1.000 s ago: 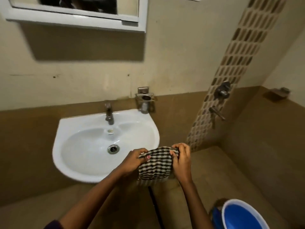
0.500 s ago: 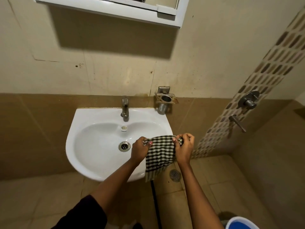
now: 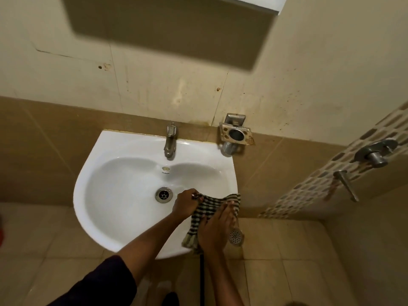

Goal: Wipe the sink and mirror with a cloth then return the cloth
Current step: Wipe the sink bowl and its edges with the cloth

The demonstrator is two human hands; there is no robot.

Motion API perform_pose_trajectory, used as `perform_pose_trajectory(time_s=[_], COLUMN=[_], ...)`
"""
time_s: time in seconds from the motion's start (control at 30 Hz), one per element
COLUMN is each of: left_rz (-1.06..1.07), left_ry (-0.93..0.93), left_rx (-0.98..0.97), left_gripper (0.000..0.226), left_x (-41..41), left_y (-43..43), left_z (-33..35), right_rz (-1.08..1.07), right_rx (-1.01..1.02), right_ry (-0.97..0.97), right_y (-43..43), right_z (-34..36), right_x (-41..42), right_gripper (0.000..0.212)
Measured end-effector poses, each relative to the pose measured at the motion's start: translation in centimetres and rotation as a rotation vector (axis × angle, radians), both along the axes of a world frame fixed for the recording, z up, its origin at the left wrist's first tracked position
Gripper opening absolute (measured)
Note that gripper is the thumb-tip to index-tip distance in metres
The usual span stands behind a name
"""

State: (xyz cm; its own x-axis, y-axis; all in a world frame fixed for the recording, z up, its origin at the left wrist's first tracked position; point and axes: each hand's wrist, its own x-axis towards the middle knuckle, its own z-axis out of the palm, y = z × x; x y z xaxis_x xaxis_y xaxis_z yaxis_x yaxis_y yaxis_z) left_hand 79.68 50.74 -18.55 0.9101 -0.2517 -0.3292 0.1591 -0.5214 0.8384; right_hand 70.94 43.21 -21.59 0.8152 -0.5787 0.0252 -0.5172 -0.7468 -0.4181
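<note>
A white wall-hung sink [image 3: 106,217] fills the middle of the view, with a steel tap [image 3: 170,142] at its back and a drain [image 3: 163,194] in the bowl. A black-and-cream checked cloth [image 3: 205,206] lies over the sink's right front rim. My left hand [image 3: 185,205] pinches the cloth's top left corner just right of the drain. My right hand [image 3: 217,228] lies flat on the cloth with its fingers stretched out. Only the lower corner of the mirror's white frame [image 3: 265,3] shows at the top edge.
A steel tumbler holder [image 3: 235,134] is fixed to the wall right of the tap. Shower valves [image 3: 373,155] stick out of the mosaic strip at right. A floor drain [image 3: 236,236] sits below the sink's right side. Tiled floor spreads left and right.
The view has tilted down and come closer to the sink. The cloth went from held stretched between both hands to lying on the sink rim, and my right hand opened flat onto it.
</note>
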Motion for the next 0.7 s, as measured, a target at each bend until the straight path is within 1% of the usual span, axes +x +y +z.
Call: perform_pose_trajectory(time_s=[0.07,0.13,0.2,0.3,0.4,0.5,0.53,0.6,0.63,0.7], left_rz=[-0.018,-0.021,0.004,0.016,0.039,-0.031,-0.047,-0.049,-0.033,0.009], left_ry=[0.036,0.008,-0.116,-0.357,-0.650,-0.918,-0.980,-1.060,-1.077,-1.060], left_rx=[-0.050,-0.083,-0.072,0.004,0.158,0.264,0.285,0.308,0.321,0.346], left_gripper=[0.004,0.017,0.022,0.015,0.029,0.038,0.038,0.034,0.034,0.037], left_x=[0.4,0.9,1.7,2.9,4.1,5.3,5.6,6.1,6.2,6.4], left_y=[-0.1,-0.1,0.2,1.3,3.0,4.9,5.5,6.9,7.7,9.1], left_z=[0.1,0.2,0.4,0.9,2.0,2.8,3.1,3.5,3.6,3.5], right_rz=[-0.052,-0.085,-0.071,-0.030,0.018,0.030,0.028,0.025,0.018,0.004], right_rx=[0.011,0.017,0.020,-0.037,-0.129,-0.200,-0.232,-0.227,-0.191,-0.105], right_ry=[0.008,0.018,0.051,0.077,0.022,-0.041,-0.056,-0.059,-0.064,-0.111], right_y=[-1.7,-3.9,-6.3,-8.8,-9.0,-8.4,-8.0,-6.8,-6.0,-4.1], right_z=[0.3,0.5,0.7,0.5,0.4,0.2,0.3,0.8,1.0,1.0], right_x=[1.8,3.7,6.0,10.1,14.4,18.1,19.1,20.7,21.4,22.6], right_gripper=[0.082,0.079,0.072,0.069,0.067,0.063,0.059,0.041,0.039,0.044])
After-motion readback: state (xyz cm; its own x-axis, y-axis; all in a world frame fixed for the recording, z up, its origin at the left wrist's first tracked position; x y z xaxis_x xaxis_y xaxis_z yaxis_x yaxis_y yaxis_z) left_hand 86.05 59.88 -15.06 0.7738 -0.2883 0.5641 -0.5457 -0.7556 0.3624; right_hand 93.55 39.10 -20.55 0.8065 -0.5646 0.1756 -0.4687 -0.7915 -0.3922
